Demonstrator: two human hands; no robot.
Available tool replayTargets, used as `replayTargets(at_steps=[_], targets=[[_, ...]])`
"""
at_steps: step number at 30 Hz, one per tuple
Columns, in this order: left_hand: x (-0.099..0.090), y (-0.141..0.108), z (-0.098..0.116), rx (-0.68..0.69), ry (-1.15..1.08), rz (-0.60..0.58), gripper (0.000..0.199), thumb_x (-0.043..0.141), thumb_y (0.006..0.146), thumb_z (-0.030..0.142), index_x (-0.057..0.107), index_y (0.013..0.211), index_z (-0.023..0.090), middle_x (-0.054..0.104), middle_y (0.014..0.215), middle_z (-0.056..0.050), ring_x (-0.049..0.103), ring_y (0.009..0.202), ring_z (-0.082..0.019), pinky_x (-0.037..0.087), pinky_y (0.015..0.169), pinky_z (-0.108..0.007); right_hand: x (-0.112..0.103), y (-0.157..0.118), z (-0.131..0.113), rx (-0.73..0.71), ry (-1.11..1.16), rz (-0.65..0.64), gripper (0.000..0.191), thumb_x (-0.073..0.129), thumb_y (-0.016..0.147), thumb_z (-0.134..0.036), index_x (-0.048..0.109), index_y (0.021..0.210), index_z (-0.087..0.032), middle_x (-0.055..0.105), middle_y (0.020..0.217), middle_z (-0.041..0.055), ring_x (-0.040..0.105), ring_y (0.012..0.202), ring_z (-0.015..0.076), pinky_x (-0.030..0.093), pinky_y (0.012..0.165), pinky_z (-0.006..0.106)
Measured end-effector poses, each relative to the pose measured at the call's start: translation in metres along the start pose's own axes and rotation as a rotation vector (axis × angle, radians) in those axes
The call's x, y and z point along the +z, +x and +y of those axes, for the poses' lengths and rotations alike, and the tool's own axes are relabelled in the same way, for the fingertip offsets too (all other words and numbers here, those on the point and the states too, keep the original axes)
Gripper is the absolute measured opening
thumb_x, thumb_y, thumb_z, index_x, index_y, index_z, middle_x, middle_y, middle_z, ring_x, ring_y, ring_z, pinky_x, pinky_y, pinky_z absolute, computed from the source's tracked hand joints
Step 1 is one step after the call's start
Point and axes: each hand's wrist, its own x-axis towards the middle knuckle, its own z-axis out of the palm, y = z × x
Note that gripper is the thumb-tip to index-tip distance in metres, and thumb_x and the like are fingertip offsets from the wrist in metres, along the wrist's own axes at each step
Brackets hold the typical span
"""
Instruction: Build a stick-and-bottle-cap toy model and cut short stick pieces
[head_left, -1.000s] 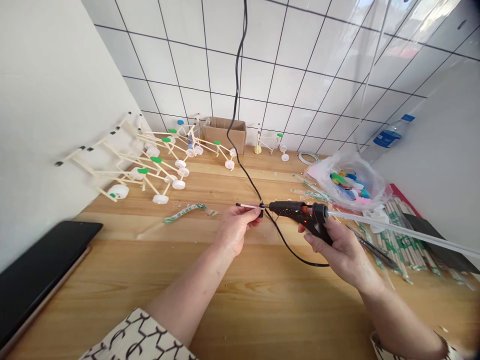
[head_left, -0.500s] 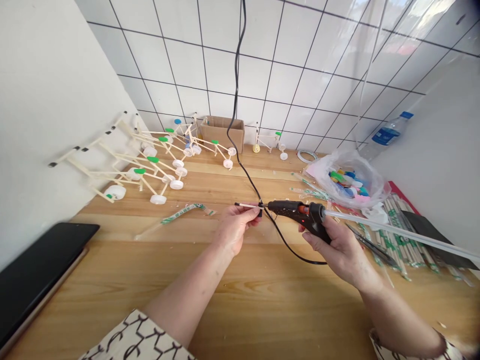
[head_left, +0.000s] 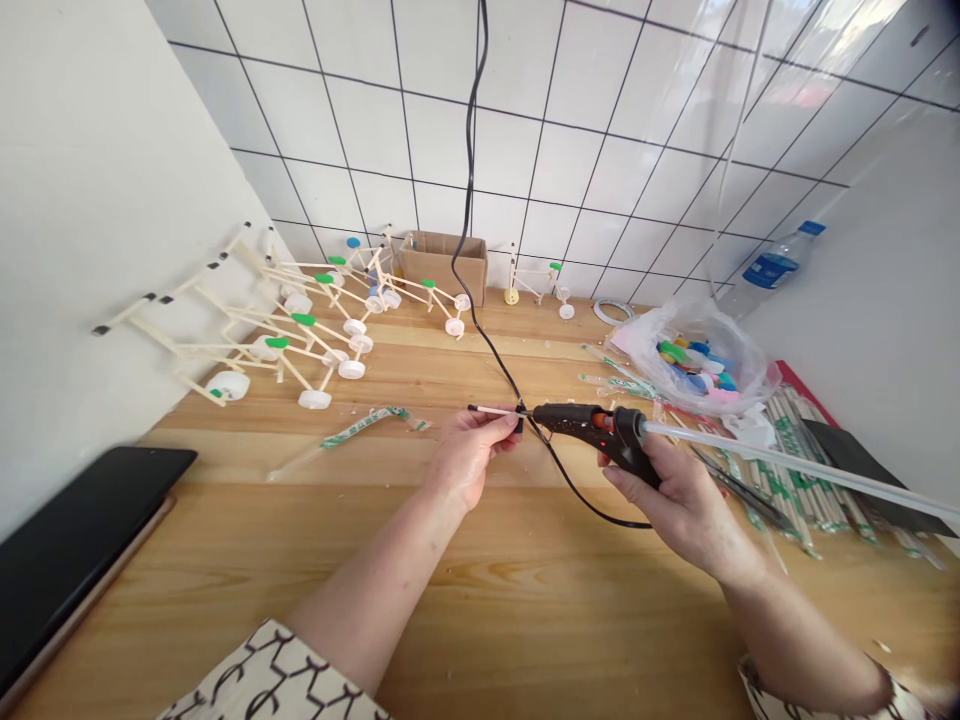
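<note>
Both bare arms reach forward from the bottom of the view, angling toward each other: the left forearm (head_left: 371, 590) comes in from 7 o'clock, the right forearm (head_left: 795, 630) from 5 o'clock. The left hand (head_left: 466, 460) sits just below centre, its fingers (head_left: 487, 432) curled closed in a firm pinch. The right hand (head_left: 675, 505), at 4 o'clock, stays apart from it, wrist slightly bent, fingers wrapped shut in a fist-like grip.
</note>
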Motion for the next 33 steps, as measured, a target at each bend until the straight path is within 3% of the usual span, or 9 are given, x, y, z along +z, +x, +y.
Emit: replayTargets(at_steps=[26, 33], targets=[[0.0002, 0.0009, -0.0010, -0.009, 0.004, 0.001, 0.022, 0.080, 0.043, 0.018, 0.069, 0.062, 0.012, 0.065, 0.055, -0.002, 0.056, 0.048, -0.010, 0.042, 0.050, -0.021, 0.0016, 0.0002, 0.0027, -0.006, 0.032, -0.007, 0.014, 0.054, 0.080, -0.029, 0.060, 0.089, -0.020, 0.057, 0.067, 0.0004, 0.051, 0.057, 0.0138, 0.041, 0.050, 0.024], [-0.0001, 0.0007, -0.0014, -0.016, 0.014, -0.006, 0.020, 0.079, 0.045, 0.018, 0.069, 0.062, 0.012, 0.065, 0.056, -0.003, 0.056, 0.049, -0.010, 0.042, 0.051, -0.021, -0.0002, 0.0020, 0.0005, 0.048, 0.048, 0.004, 0.019, 0.052, 0.082, -0.033, 0.057, 0.094, -0.019, 0.056, 0.068, 0.0005, 0.047, 0.056, 0.0124, 0.039, 0.052, 0.025]])
